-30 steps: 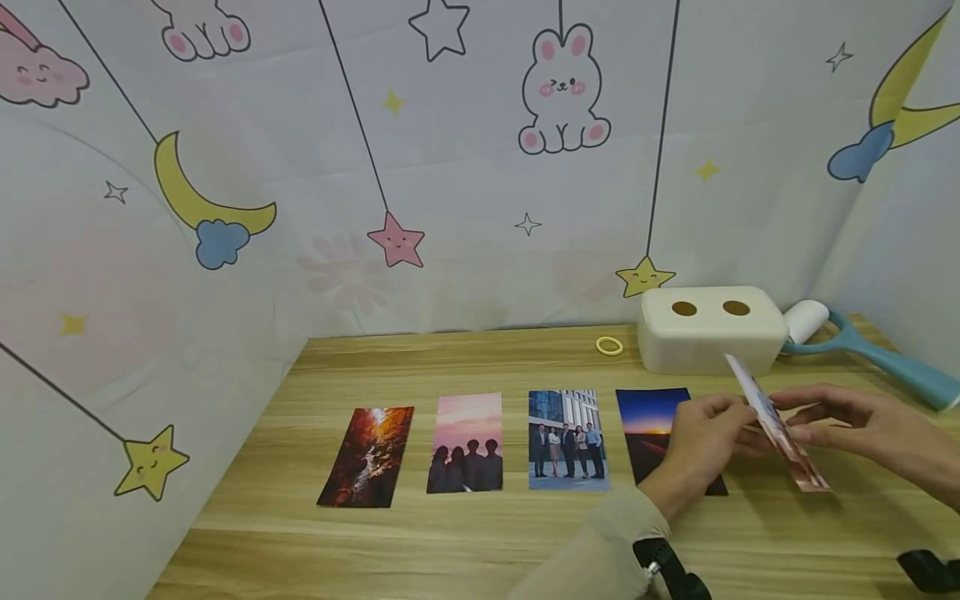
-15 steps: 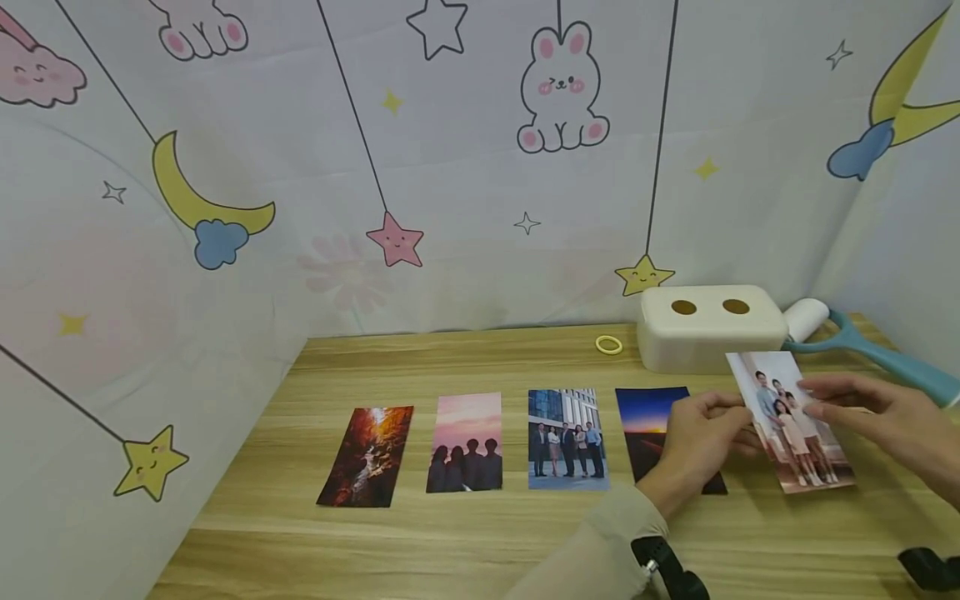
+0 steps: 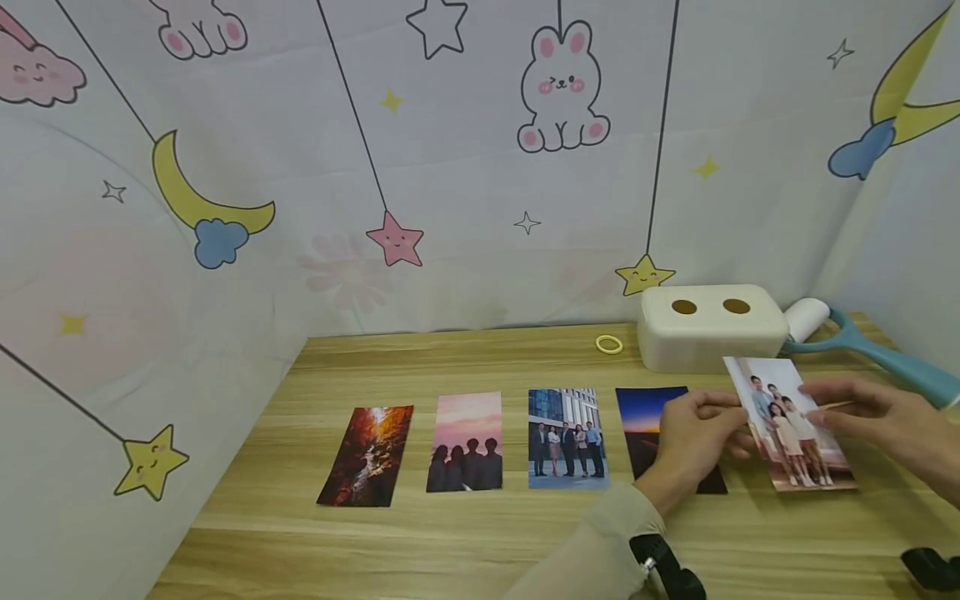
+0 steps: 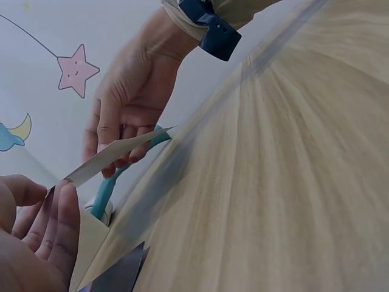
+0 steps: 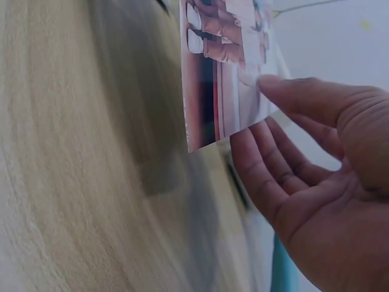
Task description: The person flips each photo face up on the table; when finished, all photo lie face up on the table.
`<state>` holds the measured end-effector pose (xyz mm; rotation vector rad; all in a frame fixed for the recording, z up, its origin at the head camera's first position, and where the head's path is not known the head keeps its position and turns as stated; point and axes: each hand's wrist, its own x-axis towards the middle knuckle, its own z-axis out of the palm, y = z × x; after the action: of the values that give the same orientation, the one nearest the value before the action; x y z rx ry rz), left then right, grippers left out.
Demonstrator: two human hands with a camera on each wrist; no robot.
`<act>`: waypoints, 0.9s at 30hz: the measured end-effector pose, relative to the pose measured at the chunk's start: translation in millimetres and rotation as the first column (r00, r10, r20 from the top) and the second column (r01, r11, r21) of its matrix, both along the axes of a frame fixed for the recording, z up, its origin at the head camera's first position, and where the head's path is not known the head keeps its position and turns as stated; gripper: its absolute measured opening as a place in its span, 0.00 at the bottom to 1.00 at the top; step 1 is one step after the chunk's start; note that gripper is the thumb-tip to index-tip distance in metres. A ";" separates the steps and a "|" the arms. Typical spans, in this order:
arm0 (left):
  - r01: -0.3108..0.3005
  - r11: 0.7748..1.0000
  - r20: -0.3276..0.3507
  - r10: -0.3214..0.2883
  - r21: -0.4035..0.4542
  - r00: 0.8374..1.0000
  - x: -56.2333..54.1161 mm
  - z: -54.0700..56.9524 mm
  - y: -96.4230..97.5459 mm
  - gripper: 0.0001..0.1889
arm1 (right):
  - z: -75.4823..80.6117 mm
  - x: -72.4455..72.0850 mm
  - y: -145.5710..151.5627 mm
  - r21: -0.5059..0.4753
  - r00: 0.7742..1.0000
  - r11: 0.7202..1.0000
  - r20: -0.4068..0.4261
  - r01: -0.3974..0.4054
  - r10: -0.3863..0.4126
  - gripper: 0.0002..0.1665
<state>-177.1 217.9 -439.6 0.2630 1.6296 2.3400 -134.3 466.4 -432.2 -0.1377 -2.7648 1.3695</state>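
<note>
A family portrait photo (image 3: 793, 433) is held tilted above the table, its picture side toward the head camera. My left hand (image 3: 693, 442) pinches its left edge between thumb and fingers. At the opposite edge, my right hand (image 3: 885, 421) grips it, with the thumb on the picture side in the right wrist view and the other fingers (image 5: 258, 158) behind. Seen from the left wrist, the photo (image 4: 100, 161) is nearly edge-on between both hands. Partly hidden under my left forearm and hand lies a sunset photo (image 3: 648, 417).
To the left lie a photo of office workers (image 3: 567, 442), a photo of silhouettes (image 3: 465, 442) and an autumn stream photo (image 3: 366, 458). Behind stand a cream box (image 3: 712, 333) with two holes, a yellow ring (image 3: 609, 345), and a lint roller with blue handle (image 3: 900, 364).
The family photo has turned from almost edge-on to facing the head camera, then dipped slightly at its top. Both hands keep hold of it; the other photos have not moved.
</note>
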 end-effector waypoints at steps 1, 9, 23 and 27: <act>-0.001 1.000 0.000 0.001 -0.003 1.000 -0.2 -0.6 -0.3 0.10 | -0.4 -0.1 0.2 -0.001 1.000 1.000 0.008 -0.004 0.004 0.22; -0.037 0.999 0.004 0.037 0.009 0.999 0.2 -3.2 0.8 0.16 | -6.7 -1.9 -2.7 0.087 0.999 0.996 -0.042 -0.005 0.009 0.26; -0.080 0.965 -0.073 0.063 -0.248 0.995 1.2 -2.4 -0.7 0.15 | -12.1 -5.2 -7.7 0.187 0.996 0.982 -0.085 0.004 0.012 0.23; -0.071 0.940 -0.095 0.041 -0.334 0.995 0.4 -2.8 -1.4 0.17 | -13.0 -5.1 -9.0 0.210 0.996 0.978 -0.091 0.006 0.013 0.23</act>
<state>-176.6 216.5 -442.4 0.2507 2.0678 2.0640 -139.4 457.4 -445.2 -0.0585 -2.8097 1.0454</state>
